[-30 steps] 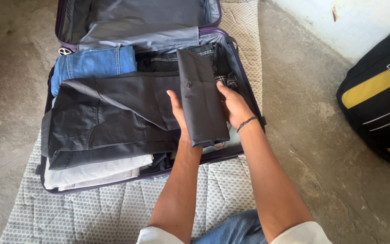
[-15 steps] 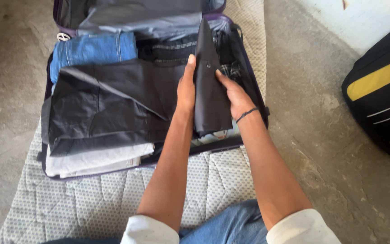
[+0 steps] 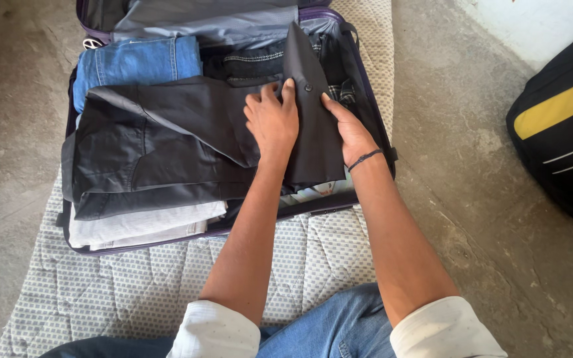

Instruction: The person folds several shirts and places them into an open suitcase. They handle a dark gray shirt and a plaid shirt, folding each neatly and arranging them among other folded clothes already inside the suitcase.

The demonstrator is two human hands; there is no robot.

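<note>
An open purple suitcase [image 3: 366,79] lies on a patterned mat, packed with folded clothes. A folded dark grey garment [image 3: 314,139] with a button rests at the case's right side. My left hand [image 3: 272,119] lies flat on it, fingers spread, pressing it against the black trousers [image 3: 160,146]. My right hand [image 3: 353,136], with a dark band on the wrist, holds the garment's right edge. Folded blue jeans [image 3: 137,63] sit at the far left of the case, and white cloth [image 3: 140,225] lies under the black trousers.
A grey-white patterned mat [image 3: 167,292] lies beneath the suitcase on a concrete floor [image 3: 485,199]. A black and yellow bag [image 3: 565,126] stands at the right by a pale wall. The case's grey-lined lid [image 3: 207,20] is open at the top. My knees in blue jeans [image 3: 326,325] are at the bottom.
The dark garment went from being held up above the case to lying down in its right side. My left hand moved from under it onto its top and flattened.
</note>
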